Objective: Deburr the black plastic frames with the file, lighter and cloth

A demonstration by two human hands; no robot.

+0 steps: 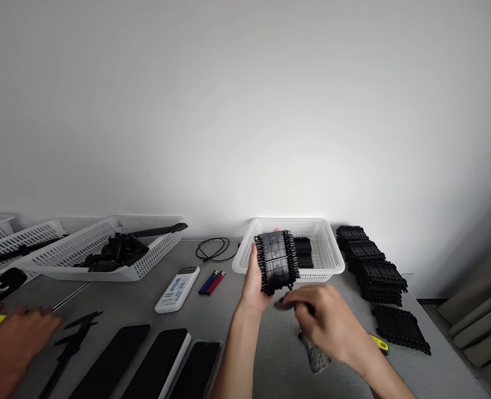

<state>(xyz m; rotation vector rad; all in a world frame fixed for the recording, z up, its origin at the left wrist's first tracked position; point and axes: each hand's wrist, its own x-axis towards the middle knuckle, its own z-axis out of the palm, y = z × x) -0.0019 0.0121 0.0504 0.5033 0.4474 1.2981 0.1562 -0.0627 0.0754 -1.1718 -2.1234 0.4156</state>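
My left hand (257,277) holds up a black plastic part (276,260) with two panels and toothed side edges, in front of a white basket. Just below and to the right of it is my right hand (322,318), its fingers closed. A small, dark, blurred thing (284,304) shows at those fingertips; I cannot tell its kind. The yellow end of a tool (380,344) shows behind my right wrist; whether it lies on the table is unclear. Under the right hand lies a grey, crumpled heap (317,357).
More black parts (295,257) sit inside the white basket (332,257). Stacked black parts (378,271) line the right edge. Lighters (212,282), a white device (177,290), a cable (216,250) and dark phones (156,363) lie leftward. Another person's hand (16,343) is by a caliper (73,343).
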